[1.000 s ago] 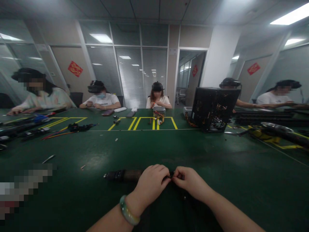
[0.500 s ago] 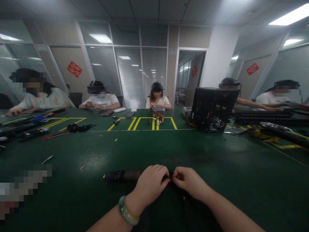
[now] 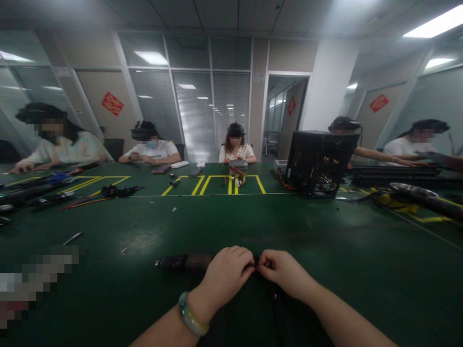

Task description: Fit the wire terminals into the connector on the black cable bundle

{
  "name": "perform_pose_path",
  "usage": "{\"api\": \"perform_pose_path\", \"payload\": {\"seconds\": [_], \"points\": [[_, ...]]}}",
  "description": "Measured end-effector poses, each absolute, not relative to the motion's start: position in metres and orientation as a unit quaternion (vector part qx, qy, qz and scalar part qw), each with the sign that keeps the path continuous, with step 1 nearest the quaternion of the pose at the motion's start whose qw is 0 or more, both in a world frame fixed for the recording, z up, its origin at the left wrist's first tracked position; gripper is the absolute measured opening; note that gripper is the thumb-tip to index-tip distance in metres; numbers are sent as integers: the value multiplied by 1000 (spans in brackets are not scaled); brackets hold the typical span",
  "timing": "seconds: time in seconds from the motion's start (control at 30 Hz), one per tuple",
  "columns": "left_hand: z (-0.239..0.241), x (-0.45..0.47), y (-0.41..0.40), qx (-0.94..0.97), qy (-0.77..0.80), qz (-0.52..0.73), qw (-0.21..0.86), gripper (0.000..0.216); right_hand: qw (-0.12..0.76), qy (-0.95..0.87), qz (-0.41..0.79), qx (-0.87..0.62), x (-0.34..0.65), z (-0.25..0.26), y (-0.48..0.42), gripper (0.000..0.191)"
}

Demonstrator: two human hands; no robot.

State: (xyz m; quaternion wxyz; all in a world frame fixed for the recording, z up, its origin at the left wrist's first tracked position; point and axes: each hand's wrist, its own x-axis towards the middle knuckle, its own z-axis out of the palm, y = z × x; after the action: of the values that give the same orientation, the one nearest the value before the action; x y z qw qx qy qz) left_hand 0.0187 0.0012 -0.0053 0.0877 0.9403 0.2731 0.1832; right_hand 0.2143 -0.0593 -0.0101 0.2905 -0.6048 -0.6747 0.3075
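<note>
A dark, long cylindrical tool with a brownish middle and a small metal tip, resembling an electric screwdriver [image 3: 197, 262], lies on the green table. Its right end disappears behind my left hand [image 3: 229, 270], whose fingers are curled and pinched together. Close by on the right, my right hand [image 3: 278, 267] is also closed in a pinch. The fingertips of both hands nearly meet around a small dark part that I cannot make out. Below them, dark shapes blend into shadow. A green-and-yellow bangle [image 3: 191, 315] circles my left wrist.
A black computer case [image 3: 318, 164] stands at the back right. Across the table sits a power supply with coloured wires [image 3: 238, 176]. Left are cables [image 3: 119, 190] and a thin metal tool [image 3: 73, 238]. Several people work around the table.
Both hands keep almost the same pinched pose at the dark tool's right end. The view has shifted very slightly; nothing is visibly taken up or let go.
</note>
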Motion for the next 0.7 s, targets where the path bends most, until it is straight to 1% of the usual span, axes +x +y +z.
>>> {"api": "perform_pose_path", "payload": {"seconds": [0.27, 0.47, 0.7], "points": [[0, 18, -2, 939, 270, 193, 92, 11, 289, -677, 297, -608, 215, -11, -59, 9], [0, 18, -3, 936, 272, 205, 90, 9, 291, -680, 289, -608, 215, -10, -59, 10], [0, 19, -2, 933, 288, 196, 93, 11, 285, -675, 289, -617, 214, -8, -61, 11]]}}
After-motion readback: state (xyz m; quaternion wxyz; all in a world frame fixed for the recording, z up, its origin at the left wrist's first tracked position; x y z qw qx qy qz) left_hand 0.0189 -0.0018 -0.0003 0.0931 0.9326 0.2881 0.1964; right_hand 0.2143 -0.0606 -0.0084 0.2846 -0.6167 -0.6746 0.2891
